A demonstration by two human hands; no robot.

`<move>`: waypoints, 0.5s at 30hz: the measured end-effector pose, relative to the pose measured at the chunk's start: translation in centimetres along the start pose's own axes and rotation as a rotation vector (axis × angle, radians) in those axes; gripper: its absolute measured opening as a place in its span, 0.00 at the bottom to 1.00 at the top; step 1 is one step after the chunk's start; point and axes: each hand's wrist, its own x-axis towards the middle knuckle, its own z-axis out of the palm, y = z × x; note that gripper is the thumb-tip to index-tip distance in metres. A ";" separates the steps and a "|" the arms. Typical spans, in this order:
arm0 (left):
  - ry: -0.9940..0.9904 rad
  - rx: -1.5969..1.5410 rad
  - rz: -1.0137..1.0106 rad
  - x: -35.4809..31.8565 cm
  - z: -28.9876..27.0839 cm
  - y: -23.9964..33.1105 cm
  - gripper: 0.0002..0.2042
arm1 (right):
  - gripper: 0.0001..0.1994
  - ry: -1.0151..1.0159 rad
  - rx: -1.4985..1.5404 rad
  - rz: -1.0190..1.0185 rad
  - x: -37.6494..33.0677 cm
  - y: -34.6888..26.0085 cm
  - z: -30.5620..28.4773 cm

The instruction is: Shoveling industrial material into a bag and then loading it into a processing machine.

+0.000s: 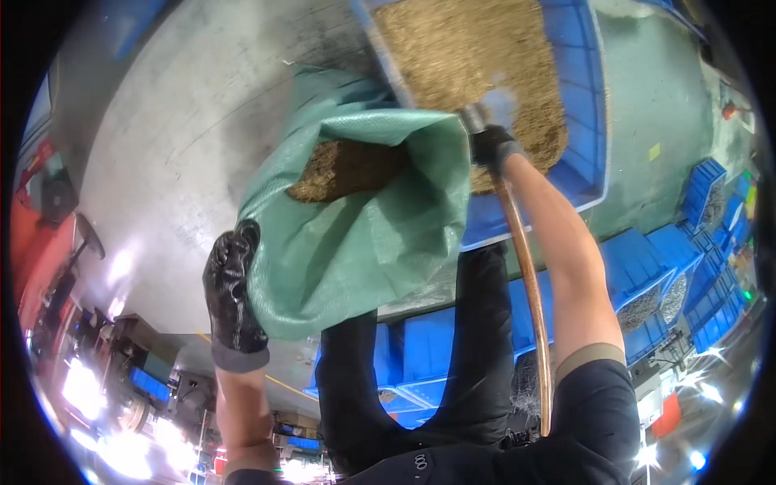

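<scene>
A green woven sack (347,267) hangs with its mouth wide toward me, brown granular material (343,170) lying inside. My left hand (234,283), in a black glove, is closed on the sack's left rim. My right hand (491,149), gloved in black too, grips a long wooden-handled tool (527,287) close to its grey metal end. That end sits by the sack's right rim; blur keeps me from telling the tool's kind. Beyond and to the right, a large blue bin (584,137) holds a bed of similar brown material (453,48).
Several blue crates (638,263), some with shiny metal bits, stand at the right. Others (428,343) show behind my legs. Red equipment (40,259) is at the far left, and machines with bright lights are at the lower left. Grey floor (178,145) spreads left of the sack.
</scene>
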 end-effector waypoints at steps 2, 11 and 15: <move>-0.069 0.082 -0.046 0.8 -1.0 0.0 0.08 | 0.31 0.585 -0.284 -0.112 -3.5 -0.3 -0.2; -0.004 0.002 -0.025 -0.4 -0.5 -1.0 0.08 | 0.32 0.663 -0.032 -0.238 -10.2 0.6 1.6; -0.002 0.039 0.009 -1.4 -0.6 -1.4 0.07 | 0.31 0.260 -0.183 -0.248 -1.4 1.8 2.8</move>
